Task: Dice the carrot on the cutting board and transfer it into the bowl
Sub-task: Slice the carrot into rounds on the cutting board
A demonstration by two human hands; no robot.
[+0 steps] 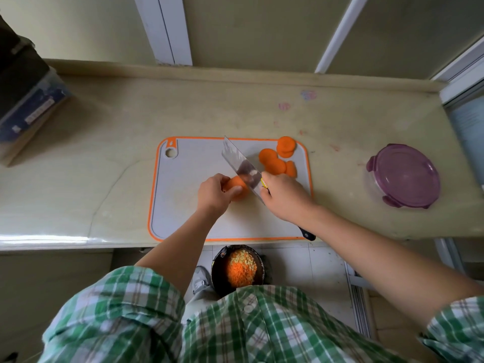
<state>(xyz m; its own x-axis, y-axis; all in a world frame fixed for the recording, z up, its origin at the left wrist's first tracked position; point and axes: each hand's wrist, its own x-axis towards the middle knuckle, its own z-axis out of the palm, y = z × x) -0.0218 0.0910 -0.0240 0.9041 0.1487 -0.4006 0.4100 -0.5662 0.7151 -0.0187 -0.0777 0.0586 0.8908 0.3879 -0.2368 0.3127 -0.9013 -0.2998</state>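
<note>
Head view: slicing stage only. On cutting board (188, 205), fingers of left hand (213, 195) clasp carrot stub (235, 185); those of right hand (284, 199) grip knife (239, 163). Slices (272, 161) at its far-right corner remain undiced, untransferred.

Left hand (213, 192) holding carrot (237, 186) on cutting board (183, 205), right hand (282, 196) gripping cleaver (239, 163), slices (277, 159) beside
</note>
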